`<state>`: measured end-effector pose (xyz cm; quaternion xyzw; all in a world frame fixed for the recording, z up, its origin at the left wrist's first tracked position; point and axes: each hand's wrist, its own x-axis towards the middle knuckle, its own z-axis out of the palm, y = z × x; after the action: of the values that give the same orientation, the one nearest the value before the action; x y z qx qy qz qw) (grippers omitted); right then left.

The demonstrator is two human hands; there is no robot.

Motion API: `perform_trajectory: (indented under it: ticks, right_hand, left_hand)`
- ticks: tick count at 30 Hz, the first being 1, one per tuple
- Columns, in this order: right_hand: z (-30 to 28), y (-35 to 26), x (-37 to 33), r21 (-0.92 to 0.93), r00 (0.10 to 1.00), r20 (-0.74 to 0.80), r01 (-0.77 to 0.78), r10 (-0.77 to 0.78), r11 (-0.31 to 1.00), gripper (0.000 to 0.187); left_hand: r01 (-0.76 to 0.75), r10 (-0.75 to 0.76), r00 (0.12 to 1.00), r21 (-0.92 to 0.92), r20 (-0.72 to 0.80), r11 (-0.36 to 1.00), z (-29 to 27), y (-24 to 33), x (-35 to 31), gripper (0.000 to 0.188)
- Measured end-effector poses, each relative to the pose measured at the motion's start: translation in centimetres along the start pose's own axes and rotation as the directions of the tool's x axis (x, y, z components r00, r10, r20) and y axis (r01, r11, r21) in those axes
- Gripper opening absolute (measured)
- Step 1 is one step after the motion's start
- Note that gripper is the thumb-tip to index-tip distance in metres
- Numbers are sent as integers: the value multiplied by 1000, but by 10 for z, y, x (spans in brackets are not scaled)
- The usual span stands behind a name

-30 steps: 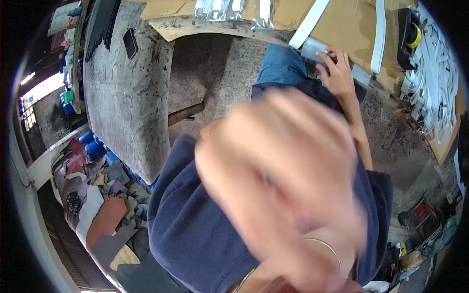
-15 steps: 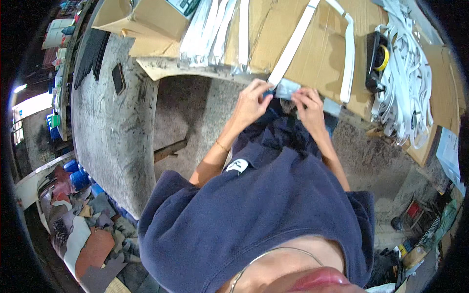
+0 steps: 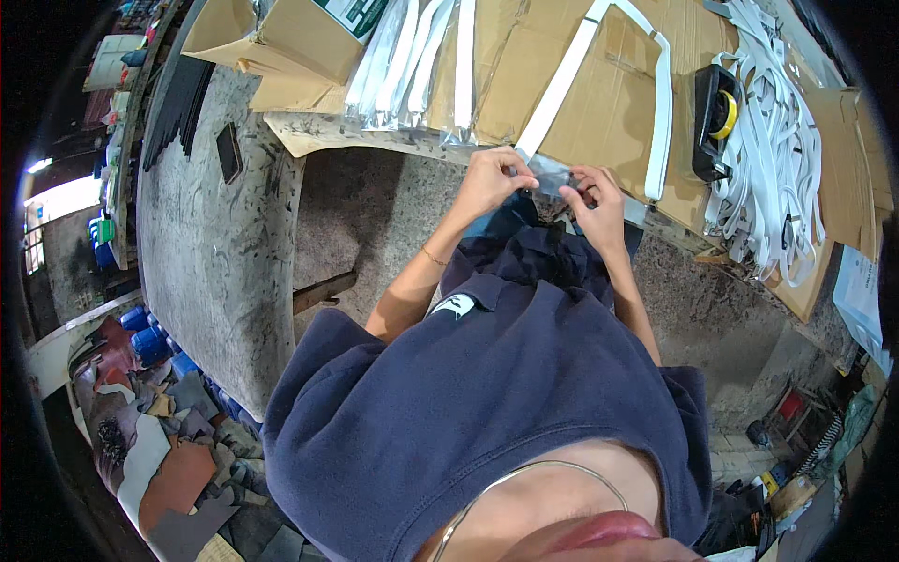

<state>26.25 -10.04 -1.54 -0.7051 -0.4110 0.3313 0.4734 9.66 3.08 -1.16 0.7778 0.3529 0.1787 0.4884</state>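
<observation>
At the near edge of the cardboard-covered table, my left hand (image 3: 494,184) pinches the left side of a small clear plastic piece (image 3: 552,175), perhaps a bag. My right hand (image 3: 596,203) has its thumb and fingers closed on the plastic's right side. A flat white strap (image 3: 560,86) runs up the cardboard from beside my left fingers. It bends at the top and comes back down to a loose end right of my right hand. Whether the strap's near end is inside the plastic is hidden by my fingers.
White straps in clear sleeves (image 3: 393,70) lie at the upper left, beside an open cardboard box (image 3: 300,42). A black tape dispenser with a yellow core (image 3: 709,122) stands by a heap of white straps (image 3: 763,159). A phone (image 3: 228,153) rests on the grey surface; scraps (image 3: 178,482) fill the lower left.
My left fingers have curled in and shifted slightly right along the plastic. My right thumb and fingers have changed their hold a little. The white strap still lies across the cardboard.
</observation>
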Motion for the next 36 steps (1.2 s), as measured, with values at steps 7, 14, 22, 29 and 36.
perform_trajectory:
  ticks: [7,14,22,29,36]
  right_hand:
    - [8,-1,6,-434,960,-207,81,-186,897,35]
    - [9,-10,16,-512,978,-189,-24,-85,858,38]
    - [8,-16,18,-535,980,-182,-32,-78,844,38]
    - [9,-16,22,-526,986,-166,-99,12,844,40]
    - [6,-8,21,-531,987,-159,-66,-23,845,43]
  left_hand:
    - [287,-286,957,-249,42,925,-4,21,4,7]
    - [15,-37,988,-149,-149,989,7,20,7,9]
    - [-144,142,985,-22,-102,989,0,42,27,7]
    - [-286,287,958,30,-17,958,-23,74,19,4]
    - [-553,538,811,-3,-230,833,-68,155,1,6]
